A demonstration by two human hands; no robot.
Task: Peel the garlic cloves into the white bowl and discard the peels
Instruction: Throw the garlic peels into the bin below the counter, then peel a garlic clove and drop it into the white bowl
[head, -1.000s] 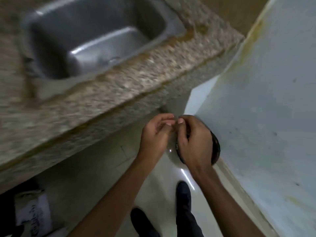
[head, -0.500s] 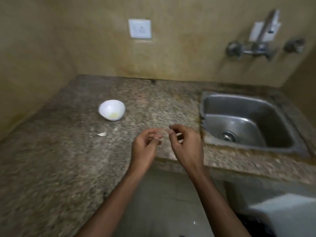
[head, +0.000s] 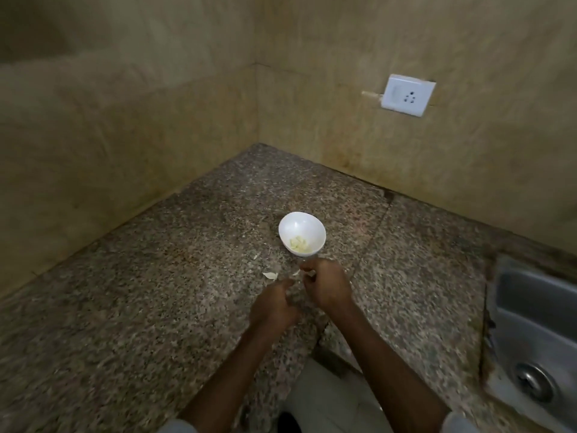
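In the frame's centre I see the white bowl (head: 302,226) on the granite counter (head: 156,307), with peeled cloves (head: 299,243) inside. Just below it the right hand (head: 327,287) pinches a pale scrap (head: 304,270). The left hand (head: 274,304) is blurred, so I cannot tell its grip. A peel (head: 270,275) lies to their left.

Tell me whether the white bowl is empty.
Not empty: the white bowl holds several pale peeled garlic cloves at its bottom.
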